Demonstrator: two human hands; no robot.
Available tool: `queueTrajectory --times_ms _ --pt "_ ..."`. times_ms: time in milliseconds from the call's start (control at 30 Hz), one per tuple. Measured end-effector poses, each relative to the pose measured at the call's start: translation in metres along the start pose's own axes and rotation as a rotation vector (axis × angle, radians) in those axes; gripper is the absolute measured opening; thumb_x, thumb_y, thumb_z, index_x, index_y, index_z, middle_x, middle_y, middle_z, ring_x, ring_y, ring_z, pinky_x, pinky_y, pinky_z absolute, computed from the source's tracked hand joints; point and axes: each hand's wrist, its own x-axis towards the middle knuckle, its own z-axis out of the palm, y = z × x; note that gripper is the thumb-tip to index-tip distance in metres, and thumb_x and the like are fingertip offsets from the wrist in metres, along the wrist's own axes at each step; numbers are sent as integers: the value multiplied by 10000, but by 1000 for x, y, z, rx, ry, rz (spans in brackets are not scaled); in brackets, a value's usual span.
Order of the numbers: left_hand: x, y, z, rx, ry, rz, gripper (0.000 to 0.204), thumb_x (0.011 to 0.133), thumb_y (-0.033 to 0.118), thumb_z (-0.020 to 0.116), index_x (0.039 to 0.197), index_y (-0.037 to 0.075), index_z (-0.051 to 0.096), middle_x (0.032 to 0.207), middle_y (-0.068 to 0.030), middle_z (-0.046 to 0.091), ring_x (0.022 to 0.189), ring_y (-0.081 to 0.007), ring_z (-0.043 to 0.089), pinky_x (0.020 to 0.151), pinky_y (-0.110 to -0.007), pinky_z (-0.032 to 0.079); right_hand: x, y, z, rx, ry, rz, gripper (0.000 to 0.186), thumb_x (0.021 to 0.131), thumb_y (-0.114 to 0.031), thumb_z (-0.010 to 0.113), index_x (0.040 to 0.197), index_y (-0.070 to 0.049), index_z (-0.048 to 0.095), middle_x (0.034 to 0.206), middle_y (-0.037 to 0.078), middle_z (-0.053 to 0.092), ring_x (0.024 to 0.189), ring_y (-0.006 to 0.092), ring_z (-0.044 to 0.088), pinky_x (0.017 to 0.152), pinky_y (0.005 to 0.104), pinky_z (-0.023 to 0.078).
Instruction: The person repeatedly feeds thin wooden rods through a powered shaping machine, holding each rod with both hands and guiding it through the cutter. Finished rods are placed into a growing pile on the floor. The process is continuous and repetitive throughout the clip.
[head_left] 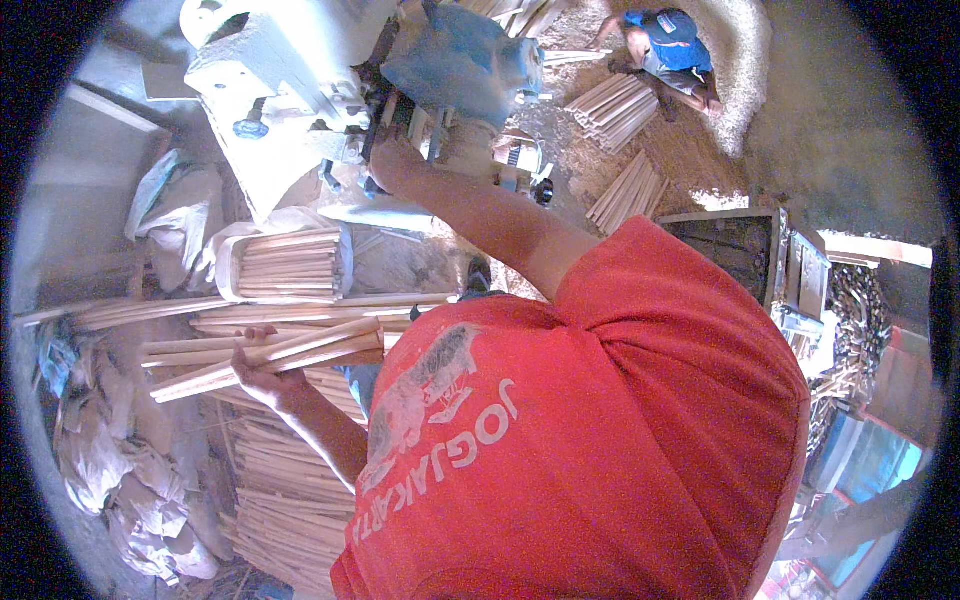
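my red short-sleeved fabric shirt (600, 440) w/ pale print is filling the middle. my left hand (268, 382) is closing round a few long, pale, slim wooden sticks (325, 349), fingertips showing at the far edge; they're lying slantwise across the palm, fanning apart a bit toward the left. beneath them a big stack of long tan wooden sticks (290, 510) is lying on its side, approx. parallel. just beyond, a pale open-topped container (228, 268) is holding a neat bundle of short, pale wooden sticks (290, 265). my right hand (398, 160) is reaching in at a white & dusty-blue metal machine (450, 70); fingers are partly hiding, so can't tell if they're pinching anything. farther off, 2 loose piles of pale wooden sticks (612, 110) are lying on the floor nr a co-worker in a blue top (676, 50), who's sitting low beside pale shavings (745, 90).
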Motion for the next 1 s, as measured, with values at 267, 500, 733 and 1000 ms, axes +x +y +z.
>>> queueTrajectory --times_ms 267,500,733,1000 --pt "3 -2 -3 5 2 -24 393 870 248 649 1148 0 526 958 -126 566 853 -238 569 821 -401 504 -10 -2 -18 -151 154 -151 384 821 -100 588 1077 186 602 917 308 696 851 379 725 769 492 584" --pt "-1 -4 0 14 89 -19 364 859 236 646 1119 4 539 954 -119 575 846 -231 568 849 -403 497 2 2 3 113 83 7 320 837 -112 562 1025 129 656 931 294 700 934 381 712 879 522 544" --pt "-9 -5 5 82 95 58 380 852 251 637 1099 -13 521 915 -106 562 833 -234 561 830 -403 504 7 9 21 -75 116 -14 272 834 -114 566 939 96 703 888 270 714 841 390 726 739 511 581" --pt "5 -6 -8 41 131 -56 356 834 200 658 1078 -27 533 939 -130 573 833 -253 573 826 -415 516 13 1 16 41 246 136 375 876 -121 540 1114 159 618 912 263 706 756 396 717 691 495 592"
